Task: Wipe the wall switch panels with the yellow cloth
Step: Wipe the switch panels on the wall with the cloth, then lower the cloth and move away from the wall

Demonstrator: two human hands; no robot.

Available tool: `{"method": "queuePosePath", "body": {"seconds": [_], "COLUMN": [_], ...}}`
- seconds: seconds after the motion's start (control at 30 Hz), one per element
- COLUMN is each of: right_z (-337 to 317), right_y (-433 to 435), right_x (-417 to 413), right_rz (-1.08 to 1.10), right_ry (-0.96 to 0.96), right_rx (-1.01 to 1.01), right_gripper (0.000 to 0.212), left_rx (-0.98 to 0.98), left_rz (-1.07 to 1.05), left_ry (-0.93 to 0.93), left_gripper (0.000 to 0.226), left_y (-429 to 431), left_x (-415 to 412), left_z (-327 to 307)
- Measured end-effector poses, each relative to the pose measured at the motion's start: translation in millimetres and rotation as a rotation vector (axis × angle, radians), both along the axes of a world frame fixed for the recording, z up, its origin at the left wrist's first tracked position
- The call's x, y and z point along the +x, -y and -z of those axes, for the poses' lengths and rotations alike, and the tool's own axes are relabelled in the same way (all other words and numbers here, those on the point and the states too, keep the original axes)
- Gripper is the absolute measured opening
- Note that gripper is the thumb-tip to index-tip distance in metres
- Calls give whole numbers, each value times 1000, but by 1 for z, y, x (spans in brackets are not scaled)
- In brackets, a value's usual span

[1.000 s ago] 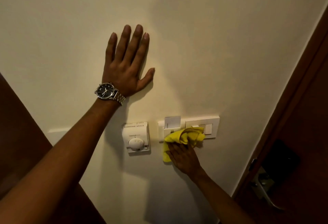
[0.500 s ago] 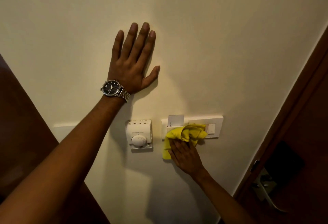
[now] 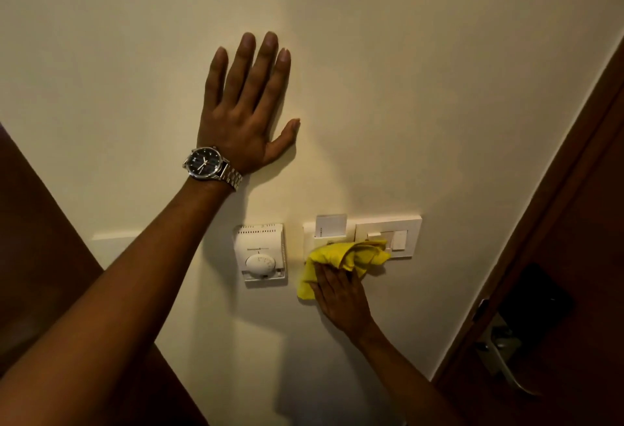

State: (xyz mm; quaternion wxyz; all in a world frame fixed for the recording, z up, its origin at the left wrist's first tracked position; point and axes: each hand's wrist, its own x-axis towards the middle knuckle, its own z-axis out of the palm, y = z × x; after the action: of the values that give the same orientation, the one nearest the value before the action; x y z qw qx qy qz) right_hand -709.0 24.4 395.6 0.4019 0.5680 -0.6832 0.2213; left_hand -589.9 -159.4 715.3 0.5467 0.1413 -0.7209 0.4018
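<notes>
A cream switch panel (image 3: pixel 408 233) sits on the wall with a key-card slot holding a white card (image 3: pixel 331 224) at its left end. My right hand (image 3: pixel 341 297) presses the bunched yellow cloth (image 3: pixel 347 256) flat against the panel's lower left part, hiding that section. A white thermostat with a round dial (image 3: pixel 260 253) hangs to the left of the panel, apart from the cloth. My left hand (image 3: pixel 246 111) lies flat on the bare wall above the thermostat, fingers spread, holding nothing. A metal wristwatch (image 3: pixel 209 165) is on that wrist.
A dark wooden door (image 3: pixel 574 256) with a metal lever handle (image 3: pixel 506 365) and a black lock plate stands at the right. Dark wood (image 3: pixel 40 223) runs along the lower left. A pale plate (image 3: pixel 111 240) shows behind my left forearm.
My right hand and the cloth stay on the panel's lower left, with more of the switch rockers showing now. My left hand stays planted; the view has shifted slightly.
</notes>
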Motion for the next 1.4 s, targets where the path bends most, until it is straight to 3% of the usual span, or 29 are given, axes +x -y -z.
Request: {"method": "queuePosePath", "body": {"seconds": [0.27, 0.4, 0.5, 0.73, 0.8, 0.87, 0.93, 1.0, 1.07, 1.13, 1.2, 1.27, 1.3, 1.33, 1.4], "right_z": [-54, -8, 2, -83, -100, -103, -110, -117, -117, -105, -85, -69, -51, -43, -14], "right_y": [22, 0, -16, -45, -44, -49, -53, -54, -60, -60, -52, -44, -29, -19, 10], "right_x": [-4, -6, -1, 25, 29, 29, 23, 19, 26, 50, 80, 105, 125, 137, 169], "right_rz": [-17, -14, 92, 88, 120, 181, 271, 284, 147, -68, -257, -356, -400, -420, -409], "right_ry": [50, -8, -26, -88, -10, 48, 69, 62, 119, 191, 448, 739, 851, 945, 1097], "right_rx": [-234, -115, -33, -196, -191, -160, -103, 12, 228, 483, 698, 838, 884, 888, 923], "right_gripper": [66, 50, 50, 28, 27, 32, 23, 21, 28, 22, 15, 30, 39, 46, 54], "left_rx": [-1, -3, 18, 249, 396, 547, 656, 891, 1239, 1637, 1934, 2113, 2214, 2313, 2475], "left_rz": [8, 5, -4, 16, 159, 330, 439, 515, 545, 470, 367, 376, 394, 427, 411], "left_ry": [10, 10, 35, 118, 119, 20, -44, -19, -11, 26, 167, 277, 230, 163, 70], "left_gripper": [82, 81, 80, 79, 76, 60, 38, 22, 22, 59, 113, 139, 141, 128, 67], "left_y": [3, -1, -1, -45, -57, -81, -109, -135, -156, -162, -162, -160, -155, -149, -146], "left_x": [-1, 0, 1, 46, 57, 64, 83, 105, 127, 157, 192, 217, 240, 254, 297], "left_z": [-1, 1, -6, -19, -2, 59, 133, 212, 281, 338, 385, 404, 419, 428, 447]}}
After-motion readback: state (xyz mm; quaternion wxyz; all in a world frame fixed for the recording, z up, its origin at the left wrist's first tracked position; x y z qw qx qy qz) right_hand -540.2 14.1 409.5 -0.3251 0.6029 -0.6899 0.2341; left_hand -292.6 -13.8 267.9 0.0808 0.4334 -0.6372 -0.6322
